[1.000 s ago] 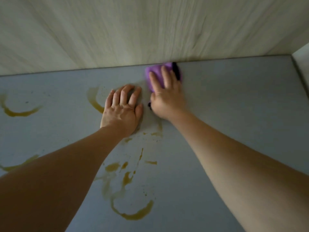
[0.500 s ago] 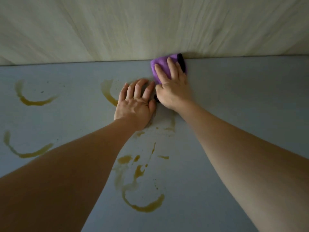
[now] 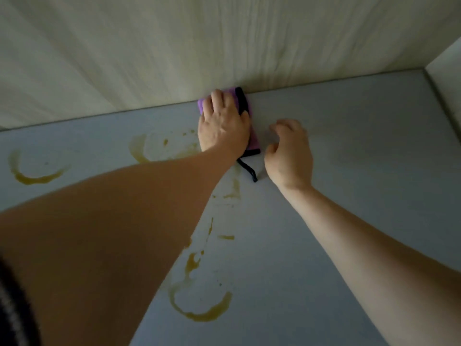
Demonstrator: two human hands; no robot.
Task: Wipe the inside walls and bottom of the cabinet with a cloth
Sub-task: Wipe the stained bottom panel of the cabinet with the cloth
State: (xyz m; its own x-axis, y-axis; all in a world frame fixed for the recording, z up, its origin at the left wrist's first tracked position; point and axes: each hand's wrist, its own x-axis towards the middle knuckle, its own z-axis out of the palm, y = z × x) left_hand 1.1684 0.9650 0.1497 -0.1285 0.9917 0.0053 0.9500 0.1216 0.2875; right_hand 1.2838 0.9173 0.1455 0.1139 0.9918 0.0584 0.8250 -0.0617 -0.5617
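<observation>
A purple cloth (image 3: 253, 139) with black trim and a black loop lies on the grey cabinet bottom (image 3: 361, 171), pushed against the pale wood-grain back wall (image 3: 199, 46). My left hand (image 3: 222, 126) lies on the cloth with straight fingers and covers most of it. Just to the right of the cloth is my right hand (image 3: 289, 156), fingers loosely curled and holding nothing. Yellow-brown ring stains (image 3: 199, 313) and smears mark the bottom to the left of the cloth and in front of it.
The right side wall (image 3: 446, 63) meets the bottom at the far right corner. Another ring stain (image 3: 35, 177) sits at the far left. My left forearm crosses the lower left of the view and hides part of the bottom.
The cloth has passed from under my right hand to under my left hand. My right hand has come off it and moved to the right, fingers now curled.
</observation>
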